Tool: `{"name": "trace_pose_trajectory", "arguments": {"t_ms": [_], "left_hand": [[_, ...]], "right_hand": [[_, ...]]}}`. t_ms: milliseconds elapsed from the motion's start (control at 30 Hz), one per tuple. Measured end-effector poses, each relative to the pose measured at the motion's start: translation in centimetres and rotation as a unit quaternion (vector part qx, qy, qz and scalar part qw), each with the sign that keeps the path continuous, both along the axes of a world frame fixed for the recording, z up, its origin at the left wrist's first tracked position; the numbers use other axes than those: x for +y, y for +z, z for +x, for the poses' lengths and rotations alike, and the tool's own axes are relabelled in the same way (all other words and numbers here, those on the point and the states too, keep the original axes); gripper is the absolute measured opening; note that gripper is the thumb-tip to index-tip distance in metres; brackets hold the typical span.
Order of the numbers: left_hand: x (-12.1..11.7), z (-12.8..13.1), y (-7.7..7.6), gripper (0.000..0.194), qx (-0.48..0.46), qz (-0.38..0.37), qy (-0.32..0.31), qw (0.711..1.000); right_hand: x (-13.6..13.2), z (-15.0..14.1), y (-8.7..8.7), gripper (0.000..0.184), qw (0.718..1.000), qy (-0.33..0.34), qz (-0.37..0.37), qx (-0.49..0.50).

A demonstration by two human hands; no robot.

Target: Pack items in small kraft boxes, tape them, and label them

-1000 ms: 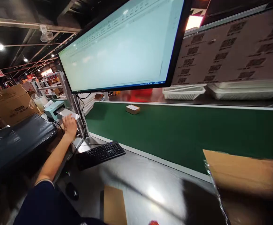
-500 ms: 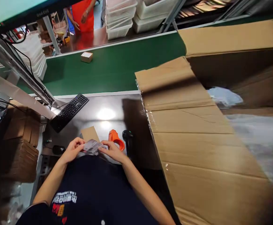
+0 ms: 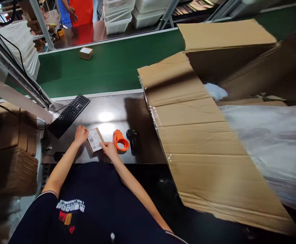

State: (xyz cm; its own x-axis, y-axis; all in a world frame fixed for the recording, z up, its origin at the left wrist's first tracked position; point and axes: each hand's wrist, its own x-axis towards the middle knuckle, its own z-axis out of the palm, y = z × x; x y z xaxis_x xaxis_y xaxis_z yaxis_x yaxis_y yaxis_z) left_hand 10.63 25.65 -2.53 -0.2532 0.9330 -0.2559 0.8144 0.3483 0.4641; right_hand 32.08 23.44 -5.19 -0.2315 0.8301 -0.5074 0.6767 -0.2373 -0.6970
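Observation:
A small flat cardboard packet lies on the dark worktable with a white printed label on top of it. My left hand presses its fingers on the label's left edge. My right hand presses on the label's lower right corner. Both hands have their fingers curled down onto the label. An orange tape dispenser and a black handheld scanner lie just right of my right hand.
A black keyboard lies to the upper left, a mouse at the left edge. A big open carton with white plastic inside fills the right. A small box sits on the green conveyor. A person in orange stands beyond.
My left hand came back from the label printer with the label. Both hands then lowered it from in front of my chest onto the cardboard packet.

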Motion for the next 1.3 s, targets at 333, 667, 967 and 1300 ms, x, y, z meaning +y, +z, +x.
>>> {"name": "trace_pose_trajectory", "arguments": {"t_ms": [333, 667, 967, 1300], "left_hand": [[1.0, -0.1, -1.6, 0.011, 0.018, -0.017, -0.042, 0.999], [-1.0, 1.5, -2.7, 0.034, 0.064, 0.033, -0.047, 0.996], [-4.2, 3.7, -4.3, 0.066, 0.089, 0.025, -0.364, 0.927], [-0.9, -1.9, -4.0, 0.061, 0.136, 0.033, -0.383, 0.913]], "right_hand": [[0.4, -0.4, 1.4, 0.044, 0.987, 0.011, 0.006, -0.163], [0.2, 0.8, 1.1, 0.064, 0.976, 0.019, 0.011, -0.215], [-1.3, 0.5, -4.4, 0.041, 0.992, -0.085, -0.025, -0.085], [-0.7, -0.6, -4.4, 0.044, 0.992, -0.058, -0.036, -0.102]]}}
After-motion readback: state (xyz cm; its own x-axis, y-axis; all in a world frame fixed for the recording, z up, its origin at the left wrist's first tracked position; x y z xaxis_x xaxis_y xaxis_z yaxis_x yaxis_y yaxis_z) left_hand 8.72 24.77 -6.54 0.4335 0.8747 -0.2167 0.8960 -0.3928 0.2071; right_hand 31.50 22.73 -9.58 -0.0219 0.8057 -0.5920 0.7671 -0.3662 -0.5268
